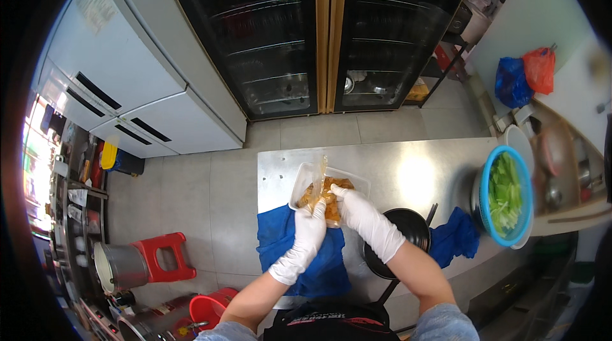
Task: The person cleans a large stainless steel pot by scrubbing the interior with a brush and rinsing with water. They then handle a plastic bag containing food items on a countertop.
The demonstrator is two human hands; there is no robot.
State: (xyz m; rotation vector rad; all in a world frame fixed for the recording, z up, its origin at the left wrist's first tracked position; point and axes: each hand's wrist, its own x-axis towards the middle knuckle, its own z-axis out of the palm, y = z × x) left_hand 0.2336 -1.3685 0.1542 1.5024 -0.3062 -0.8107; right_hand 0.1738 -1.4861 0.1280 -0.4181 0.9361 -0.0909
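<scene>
Both hands wear white gloves. My left hand [308, 228] grips the near side of a clear plastic bag [319, 188] that holds orange-brown food. On the bag's right side is my right hand [356, 207], its thumb and fingers closed on the plastic. The bag is over a translucent white plastic container [301, 178] on the steel table. More orange-brown food [332, 214] shows just below the bag; whether it is inside the bag or in the container cannot be told. A blue cloth [318, 269] lies spread at the container's near side, partly under my left forearm.
A black pan [406, 226] sits under my right forearm, beside a crumpled blue cloth [456, 238]. Farther right stands a blue basket [486, 188] of cut green vegetables [505, 197]. Past the steel table [382, 154] are glass-door cabinets [272, 54]. A red stool [179, 269] is on the left floor.
</scene>
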